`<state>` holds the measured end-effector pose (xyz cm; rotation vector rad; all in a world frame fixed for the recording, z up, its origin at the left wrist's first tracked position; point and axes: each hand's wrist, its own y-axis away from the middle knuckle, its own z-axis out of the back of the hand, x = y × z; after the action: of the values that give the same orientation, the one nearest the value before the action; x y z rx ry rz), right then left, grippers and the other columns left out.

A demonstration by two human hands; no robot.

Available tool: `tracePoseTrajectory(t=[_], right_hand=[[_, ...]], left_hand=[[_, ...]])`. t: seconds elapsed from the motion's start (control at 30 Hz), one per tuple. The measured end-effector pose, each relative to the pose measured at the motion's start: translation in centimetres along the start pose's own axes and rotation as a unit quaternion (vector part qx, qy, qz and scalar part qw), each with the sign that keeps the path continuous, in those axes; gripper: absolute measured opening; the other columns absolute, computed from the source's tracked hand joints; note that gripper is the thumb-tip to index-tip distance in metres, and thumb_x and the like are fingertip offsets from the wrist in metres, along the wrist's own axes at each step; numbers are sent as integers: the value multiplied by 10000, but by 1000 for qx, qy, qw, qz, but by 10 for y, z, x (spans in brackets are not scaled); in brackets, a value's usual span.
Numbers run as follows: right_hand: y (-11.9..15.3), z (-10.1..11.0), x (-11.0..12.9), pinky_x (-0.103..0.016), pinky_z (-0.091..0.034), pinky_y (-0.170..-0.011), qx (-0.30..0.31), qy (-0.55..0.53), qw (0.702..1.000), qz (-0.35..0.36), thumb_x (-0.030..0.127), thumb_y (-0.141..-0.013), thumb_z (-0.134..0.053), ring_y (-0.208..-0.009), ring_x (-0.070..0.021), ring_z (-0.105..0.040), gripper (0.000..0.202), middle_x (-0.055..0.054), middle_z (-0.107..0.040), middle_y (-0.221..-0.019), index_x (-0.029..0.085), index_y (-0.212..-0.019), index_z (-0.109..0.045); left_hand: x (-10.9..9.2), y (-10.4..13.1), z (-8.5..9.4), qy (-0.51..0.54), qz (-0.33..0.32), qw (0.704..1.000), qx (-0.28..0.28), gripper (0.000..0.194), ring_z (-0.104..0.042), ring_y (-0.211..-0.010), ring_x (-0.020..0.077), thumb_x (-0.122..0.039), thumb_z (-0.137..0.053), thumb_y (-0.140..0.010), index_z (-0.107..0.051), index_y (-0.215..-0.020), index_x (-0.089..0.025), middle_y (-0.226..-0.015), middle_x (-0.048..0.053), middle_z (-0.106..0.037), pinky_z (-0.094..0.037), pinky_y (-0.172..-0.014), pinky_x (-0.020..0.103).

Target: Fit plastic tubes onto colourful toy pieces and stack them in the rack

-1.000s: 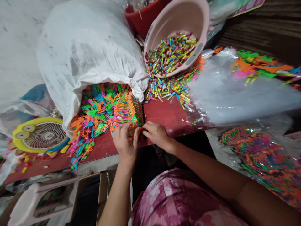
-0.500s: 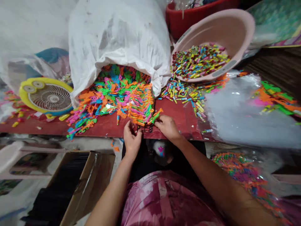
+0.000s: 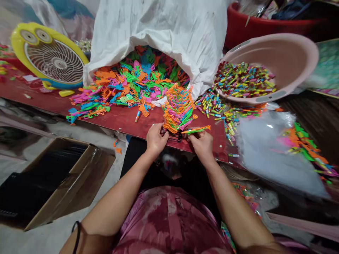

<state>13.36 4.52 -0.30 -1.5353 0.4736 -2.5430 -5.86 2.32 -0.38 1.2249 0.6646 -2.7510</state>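
Note:
At the table's front edge my left hand [image 3: 156, 140] is closed on the left end of a small black plastic rack [image 3: 175, 137]. Above the rack a row of bright plastic pieces [image 3: 179, 107] in orange, pink, green and blue stands stacked close together. My right hand [image 3: 202, 144] is closed at the rack's right side, pinching long thin green and orange plastic pieces [image 3: 197, 129] that stick out over its fingers. Behind the row, a loose heap of similar plastic pieces [image 3: 143, 83] spills from a white sack [image 3: 161, 21]. Their exact kind is too small to make out.
A yellow fan [image 3: 50, 58] stands left. To the right, a tipped pink basin [image 3: 293, 67] holds small colourful tubes [image 3: 246, 81], some spilled on the red table [image 3: 116, 121]. Clear plastic bags [image 3: 267, 148] lie at the right edge. A cardboard box [image 3: 87, 173] sits below left.
The camera view has turned, so the scene sits differently. The pieces in my right hand now lie nearly level, pointing right. My left hand stays at the black rack.

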Motion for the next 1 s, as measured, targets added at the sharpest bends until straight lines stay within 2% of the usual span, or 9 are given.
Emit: tracePoseTrajectory(t=[0.13,0.4,0.63,0.87,1.0], right_hand=[[3,0,1,-279,-445,-595,0,7,1000,25,273,-748,-623,-589,-165,-574,102,0,-641,-626,187,-714,-666],[15,4,17,-310,-442,-667,4,96,987,126,341,-861,-609,-673,-181,-601,193,-23,-672,-701,190,-760,-674],[20,-5,7,-307,-440,-643,-25,87,991,97,386,-883,-607,-640,-176,-585,243,-21,-650,-689,191,-743,-642],[22,-5,9,-320,-433,-651,-38,149,976,157,392,-913,-571,-639,-185,-570,276,-31,-621,-660,194,-730,-630],[23,-3,12,-321,-434,-656,-20,174,968,178,392,-931,-550,-648,-190,-571,293,-35,-606,-652,210,-713,-618]], left_hand=[[-1,2,2,2,2,1000,7,118,-527,-739,152,-181,-628,-761,-651,-876,-199,-772,-6,-606,-385,-686,265],[-2,0,9,36,16,999,34,81,-497,-676,137,-160,-626,-736,-637,-807,-197,-704,-20,-566,-374,-634,255],[6,-4,9,71,6,996,52,149,-508,-656,124,-166,-649,-722,-667,-868,-192,-708,-28,-576,-398,-636,244],[10,-8,13,86,-8,994,69,150,-507,-666,122,-166,-662,-716,-683,-864,-186,-693,-31,-548,-368,-608,233],[12,-10,15,91,-14,993,77,113,-491,-661,122,-182,-667,-726,-679,-838,-184,-665,-37,-523,-357,-599,230]])
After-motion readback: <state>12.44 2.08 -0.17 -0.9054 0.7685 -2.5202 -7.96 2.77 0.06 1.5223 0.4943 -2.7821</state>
